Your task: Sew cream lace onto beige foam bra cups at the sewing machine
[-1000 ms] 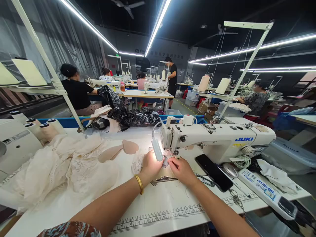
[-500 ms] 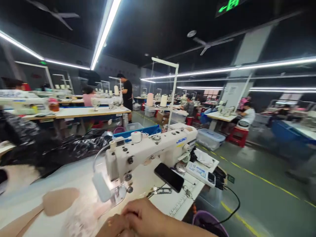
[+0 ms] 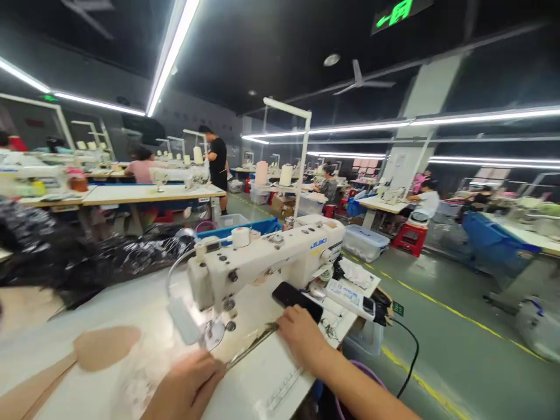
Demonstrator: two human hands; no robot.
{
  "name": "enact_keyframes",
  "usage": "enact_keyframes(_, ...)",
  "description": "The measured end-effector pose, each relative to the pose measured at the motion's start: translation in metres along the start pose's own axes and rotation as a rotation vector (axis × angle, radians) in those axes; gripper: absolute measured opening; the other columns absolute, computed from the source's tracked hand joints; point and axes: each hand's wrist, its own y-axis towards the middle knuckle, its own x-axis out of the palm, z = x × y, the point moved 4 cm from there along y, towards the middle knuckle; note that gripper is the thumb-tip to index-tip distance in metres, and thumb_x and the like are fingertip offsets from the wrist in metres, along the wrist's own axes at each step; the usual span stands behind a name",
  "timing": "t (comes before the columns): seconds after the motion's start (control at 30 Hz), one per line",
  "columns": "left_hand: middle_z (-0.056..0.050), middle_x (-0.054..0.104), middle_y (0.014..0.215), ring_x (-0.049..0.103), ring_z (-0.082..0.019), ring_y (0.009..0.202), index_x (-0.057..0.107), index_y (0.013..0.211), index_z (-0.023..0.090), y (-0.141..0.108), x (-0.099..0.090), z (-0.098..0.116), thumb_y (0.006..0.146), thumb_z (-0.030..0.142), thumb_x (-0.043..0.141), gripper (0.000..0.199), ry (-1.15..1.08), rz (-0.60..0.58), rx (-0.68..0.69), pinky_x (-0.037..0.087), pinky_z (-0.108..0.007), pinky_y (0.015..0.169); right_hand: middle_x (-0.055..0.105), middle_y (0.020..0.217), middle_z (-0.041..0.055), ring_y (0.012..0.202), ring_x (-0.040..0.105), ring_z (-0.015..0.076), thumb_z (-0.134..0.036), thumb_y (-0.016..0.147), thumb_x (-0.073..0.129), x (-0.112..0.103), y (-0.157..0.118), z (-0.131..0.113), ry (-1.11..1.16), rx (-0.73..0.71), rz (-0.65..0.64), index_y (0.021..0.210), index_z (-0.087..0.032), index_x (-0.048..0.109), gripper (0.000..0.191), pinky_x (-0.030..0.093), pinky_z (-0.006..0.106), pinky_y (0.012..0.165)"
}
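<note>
Over the sewing table (image 3: 258, 385), my left hand (image 3: 188, 379) is closed near the front of the white sewing machine (image 3: 271, 256). Farther right, my right hand (image 3: 301, 335) has its fingers pressed together beside a black phone (image 3: 297, 300), partly covering it. A long, narrow, greyish-brown thing (image 3: 249, 348) runs between the two hands, its ends at the fingers. Blur hides whether it is a strip or a metal tool. Left of my left hand lies pale, lacy fabric (image 3: 140, 373), and beyond it a beige fabric piece (image 3: 107, 347).
Black plastic bags (image 3: 100, 262) lie behind the table's left part. A white control box (image 3: 350, 300) sits at the right edge, its black cable (image 3: 415, 350) hanging down. A purple bin (image 3: 363, 373) stands below. Other people work at machines beyond.
My hands were together in front of the needle area and are now apart. The right hand moved right and away, to the phone; the left shifted slightly left. The view turned slightly right.
</note>
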Motion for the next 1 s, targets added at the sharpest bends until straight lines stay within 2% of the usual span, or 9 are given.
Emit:
enact_keyframes(0.13,-0.002,0.065,0.075,0.061,-0.018,0.074,0.065,0.071,0.021,0.001,-0.009,0.018,0.102,0.027,0.041,0.04,0.036,-0.096,-0.17,0.042,-0.026,0.066,0.07,0.095,0.0164,0.092,0.065,0.029,-0.002,0.096,0.045,0.009,-0.006,0.002,0.09,0.017,-0.054,0.093,-0.015,0.062,0.021,0.049,0.042,0.087)
enact_keyframes(0.27,-0.001,0.063,0.075,0.057,-0.016,0.073,0.067,0.072,0.019,0.004,-0.007,0.015,0.096,0.018,0.051,0.029,-0.024,-0.049,-0.213,0.039,-0.025,0.068,0.067,0.079,0.0022,0.07,0.066,0.0207,-0.024,0.11,0.032,-0.003,-0.013,-0.022,0.355,0.036,-0.129,0.118,-0.019,0.053,0.023,0.046,0.029,0.065)
enact_keyframes(0.33,0.0,0.06,0.072,0.054,-0.015,0.071,0.066,0.07,0.018,0.003,-0.005,0.015,0.095,0.014,0.052,0.029,-0.016,-0.033,-0.211,0.037,-0.025,0.066,0.068,0.079,-0.0003,0.071,0.067,0.0199,-0.036,0.109,0.041,-0.011,-0.015,-0.045,0.461,-0.025,-0.205,0.113,-0.023,0.054,0.019,0.043,0.027,0.064)
enact_keyframes(0.43,0.0,0.057,0.07,0.053,-0.015,0.07,0.066,0.07,0.017,0.001,-0.005,0.018,0.093,0.012,0.053,0.027,-0.007,-0.028,-0.216,0.036,-0.025,0.066,0.073,0.081,0.0021,0.074,0.068,0.0211,-0.037,0.104,0.054,-0.015,-0.012,-0.077,0.3,-0.066,-0.226,0.101,-0.024,0.059,0.014,0.037,0.026,0.062)
enact_keyframes(0.57,0.0,0.058,0.071,0.052,-0.015,0.071,0.065,0.071,0.018,0.003,-0.008,0.021,0.093,0.013,0.054,0.024,-0.04,-0.029,-0.229,0.034,-0.025,0.067,0.076,0.083,0.0036,0.072,0.068,0.02,-0.033,0.102,0.057,-0.002,-0.001,-0.094,0.079,-0.034,-0.229,0.093,-0.023,0.062,0.014,0.03,0.026,0.059)
enact_keyframes(0.67,0.001,0.052,0.066,0.046,-0.014,0.067,0.055,0.063,0.018,0.007,-0.01,0.016,0.089,0.012,0.053,0.027,-0.048,-0.055,-0.259,0.03,-0.026,0.066,0.075,0.08,0.0029,0.071,0.068,0.0192,-0.033,0.104,0.054,0.007,0.006,-0.088,0.034,-0.043,-0.228,0.09,-0.024,0.063,0.02,0.03,0.027,0.059)
enact_keyframes(0.8,0.004,0.033,0.056,0.031,-0.013,0.057,0.031,0.056,0.019,0.016,-0.018,-0.006,0.085,0.013,0.053,0.037,-0.043,-0.011,-0.374,0.022,-0.028,0.059,0.074,0.08,0.0054,0.073,0.066,0.0212,-0.035,0.105,0.05,0.01,0.014,-0.054,-0.042,-0.014,-0.193,0.095,-0.023,0.066,0.022,0.036,0.028,0.063)
enact_keyframes(0.9,0.005,0.025,0.055,0.023,-0.013,0.055,0.02,0.059,0.022,0.02,-0.017,-0.024,0.082,0.016,0.054,0.042,-0.07,0.039,-0.487,0.016,-0.03,0.056,0.074,0.101,0.0142,0.093,0.066,0.0289,-0.034,0.1,0.056,0.005,0.025,-0.033,-0.034,-0.033,-0.064,0.103,-0.02,0.069,0.019,0.044,0.035,0.076)
enact_keyframes(1.0,0.005,0.024,0.058,0.021,-0.013,0.057,0.019,0.062,0.023,0.02,-0.01,-0.034,0.08,0.019,0.052,0.038,-0.104,0.068,-0.568,0.015,-0.031,0.055,0.071,0.117,0.0177,0.105,0.064,0.0326,-0.035,0.097,0.058,0.005,0.039,-0.033,0.225,-0.062,-0.012,0.11,-0.019,0.07,0.024,0.047,0.041,0.086)
